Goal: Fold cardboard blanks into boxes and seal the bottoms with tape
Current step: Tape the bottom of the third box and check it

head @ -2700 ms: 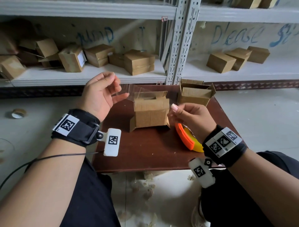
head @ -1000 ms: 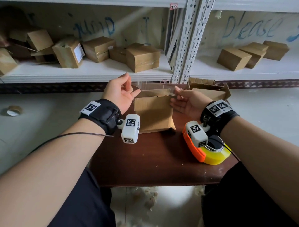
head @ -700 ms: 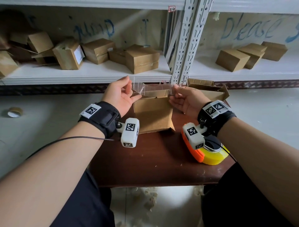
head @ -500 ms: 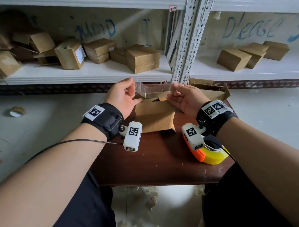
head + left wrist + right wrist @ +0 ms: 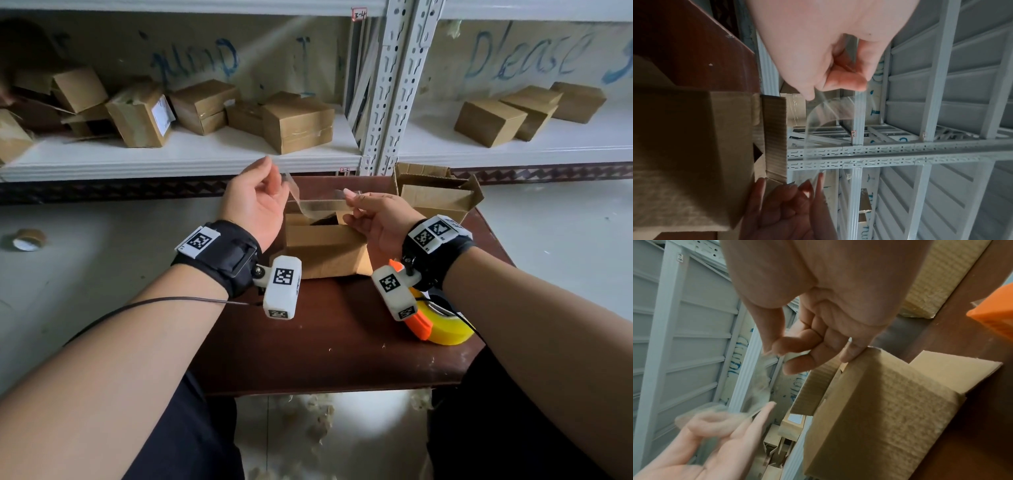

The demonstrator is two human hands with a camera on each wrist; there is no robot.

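Observation:
A small brown cardboard box (image 5: 325, 250) stands on the dark wooden table (image 5: 325, 342), its top flaps slightly apart. A strip of clear tape (image 5: 310, 205) sags in a curve just above it. My left hand (image 5: 260, 202) pinches the tape's left end and my right hand (image 5: 373, 216) pinches the right end. In the left wrist view the tape (image 5: 830, 113) arcs from my left hand (image 5: 840, 76) down to the right hand's fingertips (image 5: 813, 181), beside the box (image 5: 694, 146). In the right wrist view a finger of my right hand (image 5: 807, 344) touches the box (image 5: 879, 410) corner.
An orange and yellow tape dispenser (image 5: 438, 325) lies on the table under my right wrist. An open cardboard box (image 5: 435, 195) sits at the table's back right. White metal shelves (image 5: 191, 157) behind hold several boxes. A tape roll (image 5: 27, 240) lies on the floor at left.
Both hands brought the tape strip over the box top. The strip, stretched flat a moment ago, now sags as the hands come closer together.

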